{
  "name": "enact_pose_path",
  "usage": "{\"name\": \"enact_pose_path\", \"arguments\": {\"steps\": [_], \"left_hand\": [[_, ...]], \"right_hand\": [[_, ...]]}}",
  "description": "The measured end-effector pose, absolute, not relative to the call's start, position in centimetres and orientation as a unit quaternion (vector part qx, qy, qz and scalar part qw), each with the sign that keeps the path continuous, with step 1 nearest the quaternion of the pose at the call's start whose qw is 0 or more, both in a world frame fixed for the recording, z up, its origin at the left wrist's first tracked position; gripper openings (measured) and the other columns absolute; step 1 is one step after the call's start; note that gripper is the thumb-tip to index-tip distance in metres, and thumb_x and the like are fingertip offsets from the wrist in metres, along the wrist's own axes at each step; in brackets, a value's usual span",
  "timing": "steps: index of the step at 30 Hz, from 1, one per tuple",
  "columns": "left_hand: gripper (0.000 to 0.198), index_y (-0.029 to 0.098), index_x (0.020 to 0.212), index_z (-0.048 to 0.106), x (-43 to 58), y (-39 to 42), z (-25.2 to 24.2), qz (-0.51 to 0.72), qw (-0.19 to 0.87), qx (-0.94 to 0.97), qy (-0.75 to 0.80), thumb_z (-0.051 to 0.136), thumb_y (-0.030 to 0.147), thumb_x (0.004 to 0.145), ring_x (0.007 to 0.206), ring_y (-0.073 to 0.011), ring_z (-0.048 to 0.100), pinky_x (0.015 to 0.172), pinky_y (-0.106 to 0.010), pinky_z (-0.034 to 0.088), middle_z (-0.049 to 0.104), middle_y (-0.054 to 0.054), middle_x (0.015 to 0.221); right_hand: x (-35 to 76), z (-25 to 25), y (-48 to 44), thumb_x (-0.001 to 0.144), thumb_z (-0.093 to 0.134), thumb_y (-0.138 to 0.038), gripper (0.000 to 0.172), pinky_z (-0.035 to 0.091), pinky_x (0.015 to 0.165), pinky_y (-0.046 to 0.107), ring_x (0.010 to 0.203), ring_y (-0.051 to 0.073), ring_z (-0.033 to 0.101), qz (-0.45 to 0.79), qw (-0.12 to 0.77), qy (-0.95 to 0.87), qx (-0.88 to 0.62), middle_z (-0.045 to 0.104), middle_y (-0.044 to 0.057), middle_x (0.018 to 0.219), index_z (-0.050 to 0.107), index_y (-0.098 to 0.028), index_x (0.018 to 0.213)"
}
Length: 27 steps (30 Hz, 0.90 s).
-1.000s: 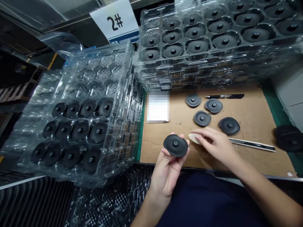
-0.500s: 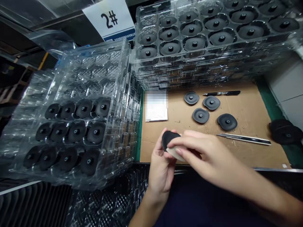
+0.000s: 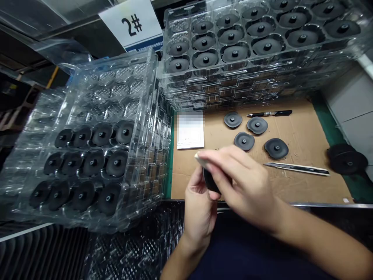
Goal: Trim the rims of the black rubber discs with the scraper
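Observation:
My left hand (image 3: 198,212) is shut on a black rubber disc (image 3: 211,181), which stands tilted on edge and is mostly hidden behind my fingers. My right hand (image 3: 239,181) lies over it, pinching a pale beige pad (image 3: 200,159) against the disc's face. Only the pad's tip shows past my fingers. Several more black discs with central bosses, such as one (image 3: 244,141), lie on the brown cardboard sheet (image 3: 305,134) just beyond my hands.
Stacked clear plastic trays (image 3: 233,77) full of black discs stand behind the cardboard, and another stack (image 3: 87,155) stands at left. A black pen (image 3: 269,113), a slim knife or ruler (image 3: 297,169) and a blurred white paper (image 3: 190,132) lie on the cardboard. A "2#" sign (image 3: 131,24) stands behind.
My right hand has moved left over the disc, carrying the pad across its face. The left hand has turned the disc further on edge, and the view has shifted slightly.

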State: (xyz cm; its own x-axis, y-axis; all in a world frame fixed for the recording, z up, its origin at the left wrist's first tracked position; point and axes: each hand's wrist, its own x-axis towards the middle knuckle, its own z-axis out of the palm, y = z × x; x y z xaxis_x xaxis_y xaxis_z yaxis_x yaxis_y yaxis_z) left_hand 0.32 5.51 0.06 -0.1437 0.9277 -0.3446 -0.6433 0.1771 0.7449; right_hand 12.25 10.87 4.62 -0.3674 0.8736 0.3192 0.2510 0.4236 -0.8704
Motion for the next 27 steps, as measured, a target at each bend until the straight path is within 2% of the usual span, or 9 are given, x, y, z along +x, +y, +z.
{"name": "enact_pose_path", "arguments": {"steps": [2,5,8,10,13,16,19,23,27], "left_hand": [[0.06,0.027,0.118,0.059,0.2,5.5,0.2,0.624,0.636,0.163,0.424,0.08,0.029,0.061,0.112,-0.023,0.058,0.097,-0.029,0.047,0.064,-0.004,0.118],[0.059,0.027,0.118,0.059,0.4,5.4,0.2,0.619,0.64,0.154,0.428,0.08,0.026,0.062,0.111,-0.0231,0.058,0.095,-0.029,0.048,0.064,-0.004,0.118],[0.057,0.024,0.118,0.06,0.8,5.4,0.4,0.609,0.641,0.16,0.439,0.078,0.026,0.064,0.115,-0.0237,0.056,0.096,-0.028,0.047,0.065,-0.006,0.117],[0.052,0.026,0.117,0.06,1.0,5.5,0.7,0.603,0.65,0.152,0.436,0.076,0.024,0.067,0.116,-0.0237,0.055,0.097,-0.029,0.046,0.065,-0.004,0.117],[0.052,0.028,0.112,0.063,0.9,5.7,1.0,0.6,0.671,0.122,0.419,0.078,0.017,0.064,0.109,-0.0234,0.06,0.093,-0.029,0.05,0.066,-0.001,0.115],[0.054,0.026,0.112,0.063,0.9,5.9,0.9,0.605,0.675,0.105,0.41,0.079,0.015,0.061,0.103,-0.0207,0.063,0.086,-0.023,0.052,0.067,-0.002,0.112],[0.05,0.025,0.112,0.063,1.2,6.0,0.8,0.616,0.666,0.102,0.408,0.075,0.011,0.065,0.107,-0.0195,0.061,0.088,-0.021,0.05,0.066,-0.002,0.113],[0.043,0.028,0.115,0.06,1.1,5.9,0.9,0.616,0.656,0.105,0.423,0.065,0.011,0.075,0.108,-0.0221,0.06,0.093,-0.03,0.049,0.063,-0.002,0.118],[0.042,0.025,0.116,0.059,0.8,5.7,0.8,0.631,0.642,0.12,0.419,0.064,0.011,0.077,0.11,-0.0186,0.058,0.09,-0.022,0.05,0.063,-0.003,0.118]], "right_hand": [[12.6,4.8,10.7,0.087,0.05,-0.007,0.024,0.047,0.078,0.019,0.083,0.009,0.058,0.427,0.391,-0.736,-0.352,0.063,0.004,0.09,0.064,-0.011,0.106],[13.1,5.2,11.2,0.085,0.054,-0.008,0.02,0.046,0.064,0.015,0.069,0.006,0.056,0.475,0.303,-0.749,-0.349,0.063,-0.002,0.079,0.068,-0.018,0.095],[13.0,5.2,11.7,0.087,0.051,-0.009,0.021,0.047,0.075,0.02,0.081,0.01,0.059,0.395,0.368,-0.749,-0.384,0.065,0.003,0.088,0.066,-0.014,0.1],[13.2,5.1,11.5,0.088,0.048,-0.009,0.025,0.046,0.084,0.023,0.09,0.012,0.058,0.39,0.402,-0.748,-0.357,0.064,0.007,0.097,0.063,-0.011,0.108],[14.5,4.7,10.8,0.089,0.049,-0.01,0.023,0.047,0.075,0.019,0.082,0.01,0.058,0.465,0.329,-0.761,-0.309,0.063,0.002,0.091,0.063,-0.017,0.106],[16.2,4.2,10.3,0.088,0.052,-0.013,0.02,0.043,0.062,0.019,0.071,0.009,0.056,0.44,0.265,-0.769,-0.381,0.061,0.0,0.083,0.064,-0.022,0.101],[16.6,4.0,10.0,0.087,0.051,-0.013,0.023,0.043,0.066,0.023,0.072,0.011,0.055,0.357,0.279,-0.776,-0.439,0.059,0.002,0.084,0.062,-0.02,0.107],[16.0,4.2,10.2,0.089,0.05,-0.013,0.023,0.043,0.066,0.021,0.075,0.01,0.056,0.414,0.288,-0.777,-0.377,0.06,0.002,0.086,0.062,-0.02,0.106],[15.8,4.3,10.7,0.088,0.05,-0.013,0.021,0.043,0.067,0.022,0.074,0.011,0.056,0.393,0.291,-0.766,-0.417,0.061,0.002,0.085,0.063,-0.02,0.103]]}}
